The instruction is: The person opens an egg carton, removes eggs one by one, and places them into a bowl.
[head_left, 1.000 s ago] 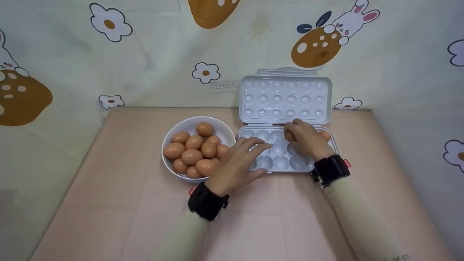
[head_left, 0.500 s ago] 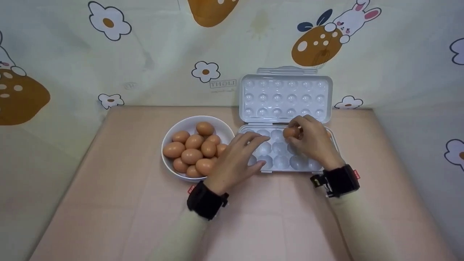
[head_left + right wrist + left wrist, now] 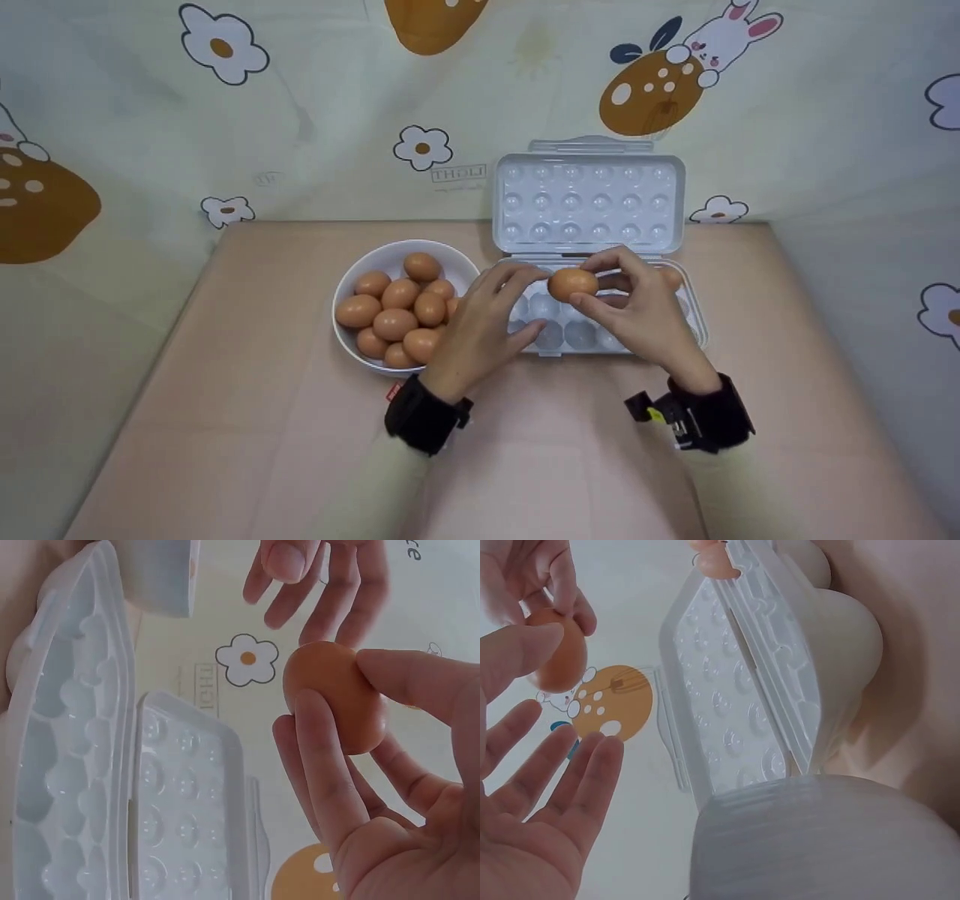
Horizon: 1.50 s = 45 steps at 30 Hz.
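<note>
My right hand (image 3: 651,319) pinches a brown egg (image 3: 572,285) between thumb and fingers, above the egg tray (image 3: 551,343). In the right wrist view the held egg (image 3: 334,697) lies between the thumb and fingertips. Facing it, my left hand (image 3: 484,322) has its fingers spread and holds nothing; its fingertips are close to the egg. The left wrist view has the left thumb overlapping the egg (image 3: 559,652). The tray's dimpled lid (image 3: 589,202) stands raised behind it. One egg (image 3: 670,278) sits in the back right of the tray, partly behind the right hand.
A white bowl (image 3: 343,346) heaped with several brown eggs (image 3: 396,324) stands left of the tray, partly covered by the left hand. Behind the pink table (image 3: 247,360) hangs a printed cloth (image 3: 322,97).
My right hand has lifted the egg from the tray's back row and carried it left, toward my left hand. My left hand has hardly moved.
</note>
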{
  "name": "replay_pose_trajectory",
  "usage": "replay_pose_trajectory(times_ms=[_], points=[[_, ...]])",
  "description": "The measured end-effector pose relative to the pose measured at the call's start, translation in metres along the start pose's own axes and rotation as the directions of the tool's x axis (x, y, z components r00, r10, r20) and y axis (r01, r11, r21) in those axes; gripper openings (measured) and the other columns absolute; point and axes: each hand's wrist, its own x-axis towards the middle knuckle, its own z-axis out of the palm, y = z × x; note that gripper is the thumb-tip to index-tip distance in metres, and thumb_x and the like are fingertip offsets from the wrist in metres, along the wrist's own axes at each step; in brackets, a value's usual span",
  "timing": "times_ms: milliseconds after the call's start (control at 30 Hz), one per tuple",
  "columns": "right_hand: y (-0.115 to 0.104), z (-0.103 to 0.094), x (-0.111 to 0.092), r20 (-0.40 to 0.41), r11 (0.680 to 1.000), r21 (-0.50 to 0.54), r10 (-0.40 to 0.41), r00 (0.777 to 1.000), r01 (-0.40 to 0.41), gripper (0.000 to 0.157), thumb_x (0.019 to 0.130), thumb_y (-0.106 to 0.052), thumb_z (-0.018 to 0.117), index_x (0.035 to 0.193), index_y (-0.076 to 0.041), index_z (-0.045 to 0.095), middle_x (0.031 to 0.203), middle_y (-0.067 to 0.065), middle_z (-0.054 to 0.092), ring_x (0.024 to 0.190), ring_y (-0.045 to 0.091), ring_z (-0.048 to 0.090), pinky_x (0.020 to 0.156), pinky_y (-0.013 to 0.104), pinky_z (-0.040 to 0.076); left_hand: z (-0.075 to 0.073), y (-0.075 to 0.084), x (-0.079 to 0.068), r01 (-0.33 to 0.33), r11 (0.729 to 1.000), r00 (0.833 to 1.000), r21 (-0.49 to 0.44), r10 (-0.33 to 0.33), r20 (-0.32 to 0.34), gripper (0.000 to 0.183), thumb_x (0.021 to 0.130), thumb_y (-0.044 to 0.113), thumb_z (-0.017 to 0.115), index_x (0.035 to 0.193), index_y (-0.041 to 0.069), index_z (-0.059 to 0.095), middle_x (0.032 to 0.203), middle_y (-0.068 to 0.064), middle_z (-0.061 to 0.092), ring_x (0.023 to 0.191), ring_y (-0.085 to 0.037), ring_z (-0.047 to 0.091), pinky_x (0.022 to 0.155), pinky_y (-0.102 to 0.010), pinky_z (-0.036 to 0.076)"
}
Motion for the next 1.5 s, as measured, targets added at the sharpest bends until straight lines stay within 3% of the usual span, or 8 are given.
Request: replay_pose_trajectory(times_ms=[200,600,967,1233,1500], points=[[-0.003,0.005,-0.005,0.034,1.000,0.003,-0.026,0.999,0.025,0.037,0.089,-0.006,0.086,0.120,-0.001,0.065,0.122,0.010,0.066,0.105,0.027,0.075,0.087,0.032,0.063,-0.002,0.003,0.000,-0.001,1.000,1.000,-0.020,0.001,-0.002,0.055,0.090,0.023,0.087,0.139,0.016,0.061,0.136,-0.002,0.060,0.127,-0.017,0.059,0.108,-0.028,0.051],[-0.009,0.017,-0.011,0.103,0.998,0.064,-0.021,0.994,0.014,0.036,0.090,-0.008,0.085,0.120,-0.001,0.066,0.123,0.011,0.065,0.104,0.026,0.075,0.088,0.033,0.063,0.001,0.008,0.000,-0.092,0.992,0.993,-0.089,0.085,-0.087,0.042,0.090,0.018,0.087,0.127,0.011,0.066,0.121,-0.004,0.066,0.111,-0.016,0.065,0.097,-0.026,0.055],[-0.010,0.017,-0.011,0.148,0.999,0.043,-0.035,0.988,0.029,0.039,0.093,-0.012,0.084,0.126,-0.003,0.065,0.125,0.010,0.068,0.110,0.027,0.073,0.089,0.034,0.063,-0.004,0.007,-0.001,-0.072,0.993,0.996,-0.094,0.067,-0.055,0.040,0.091,0.019,0.087,0.124,0.011,0.067,0.120,-0.004,0.067,0.108,-0.016,0.066,0.097,-0.024,0.056],[-0.012,0.004,-0.009,0.088,0.997,-0.007,-0.078,0.993,0.079,0.036,0.095,-0.007,0.080,0.129,-0.003,0.067,0.127,0.008,0.070,0.116,0.026,0.071,0.091,0.032,0.062,-0.032,-0.006,0.000,0.009,0.997,1.000,-0.071,-0.010,-0.016,0.041,0.091,0.021,0.087,0.126,0.012,0.067,0.122,-0.003,0.068,0.107,-0.015,0.065,0.096,-0.027,0.056],[-0.010,-0.007,-0.007,0.029,0.991,-0.072,-0.114,0.993,0.116,0.036,0.093,0.001,0.078,0.128,-0.002,0.068,0.126,0.004,0.071,0.114,0.023,0.071,0.089,0.028,0.062,-0.071,-0.029,0.015,0.014,1.000,0.994,-0.024,-0.011,0.108,0.038,0.090,0.011,0.085,0.124,0.011,0.068,0.120,-0.003,0.066,0.105,-0.016,0.065,0.092,-0.030,0.056]])
